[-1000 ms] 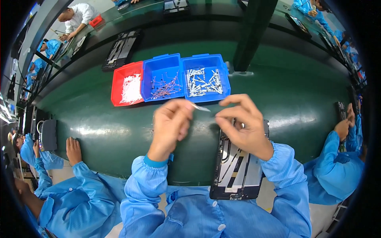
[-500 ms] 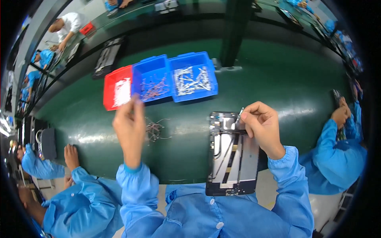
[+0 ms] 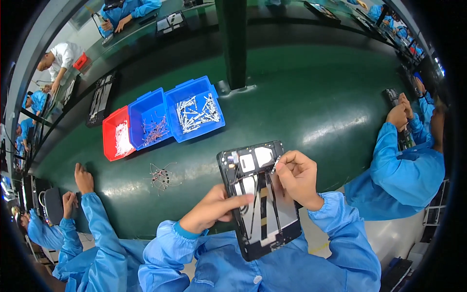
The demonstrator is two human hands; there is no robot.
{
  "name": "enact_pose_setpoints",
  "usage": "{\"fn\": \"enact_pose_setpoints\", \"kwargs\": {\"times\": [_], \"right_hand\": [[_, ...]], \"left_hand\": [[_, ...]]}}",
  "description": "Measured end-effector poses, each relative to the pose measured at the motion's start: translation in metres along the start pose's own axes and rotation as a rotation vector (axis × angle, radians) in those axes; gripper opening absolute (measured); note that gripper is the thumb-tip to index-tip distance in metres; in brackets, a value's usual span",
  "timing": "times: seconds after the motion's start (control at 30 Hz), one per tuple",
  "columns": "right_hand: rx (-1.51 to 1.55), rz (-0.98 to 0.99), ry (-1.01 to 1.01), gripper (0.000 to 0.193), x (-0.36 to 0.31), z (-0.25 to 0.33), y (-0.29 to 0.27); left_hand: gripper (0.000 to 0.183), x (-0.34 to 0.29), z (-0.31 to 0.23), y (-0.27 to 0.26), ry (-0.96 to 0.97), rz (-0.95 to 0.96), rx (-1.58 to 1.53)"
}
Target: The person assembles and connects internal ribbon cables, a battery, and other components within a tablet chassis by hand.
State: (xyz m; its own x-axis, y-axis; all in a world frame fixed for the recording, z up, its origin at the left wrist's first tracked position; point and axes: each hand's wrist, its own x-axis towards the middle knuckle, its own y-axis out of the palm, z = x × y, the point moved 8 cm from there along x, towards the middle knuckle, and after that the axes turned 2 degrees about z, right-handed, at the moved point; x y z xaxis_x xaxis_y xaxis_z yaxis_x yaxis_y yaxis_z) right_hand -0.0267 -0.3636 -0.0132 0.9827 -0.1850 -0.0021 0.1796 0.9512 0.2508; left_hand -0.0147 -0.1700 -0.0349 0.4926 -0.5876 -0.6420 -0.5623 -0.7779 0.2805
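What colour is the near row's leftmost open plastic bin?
The leftmost open plastic bin is red, clearest in the head view.

Opened tablet (image 3: 263,200): I see black edges, silver-grey inside
Left bin (image 3: 113,125): red
Middle bin (image 3: 145,106): blue
Right bin (image 3: 190,90): blue
Table (image 3: 296,107): dark green

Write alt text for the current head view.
A person's left hand holds an opened black tablet while the right hand pinches a small pale strip near its upper right corner. On the green table to the left lie loose wires and, beyond them, a red bin and two blue bins of small parts.
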Motion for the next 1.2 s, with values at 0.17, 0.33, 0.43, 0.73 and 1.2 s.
{"fn": "enact_pose_setpoints", "kwargs": {"times": [0.17, 0.33, 0.43, 0.73, 1.2], "right_hand": [[0.051, 0.03, -0.068, 0.006, 0.017, 0.028, -0.01], [0.093, 0.127, -0.374, 0.005, 0.027, 0.125, 0.006], [0.09, 0.271, -0.468, 0.004, 0.03, 0.151, 0.033], [0.14, 0.446, -0.283, 0.004, 0.039, 0.137, 0.083], [0.059, 0.462, -0.352, 0.006, 0.044, 0.14, 0.082]], "left_hand": [[0.023, -0.005, -0.034, 0.025, 0.186, 0.072, -0.06], [0.026, -0.036, -0.122, 0.039, 1.02, -0.242, 0.262], [0.026, -0.034, -0.124, 0.037, 1.324, -0.604, 0.727], [0.032, -0.019, -0.111, 0.029, 1.406, -0.764, 0.822], [0.029, -0.032, -0.126, 0.038, 1.56, -0.81, 0.82]]}}
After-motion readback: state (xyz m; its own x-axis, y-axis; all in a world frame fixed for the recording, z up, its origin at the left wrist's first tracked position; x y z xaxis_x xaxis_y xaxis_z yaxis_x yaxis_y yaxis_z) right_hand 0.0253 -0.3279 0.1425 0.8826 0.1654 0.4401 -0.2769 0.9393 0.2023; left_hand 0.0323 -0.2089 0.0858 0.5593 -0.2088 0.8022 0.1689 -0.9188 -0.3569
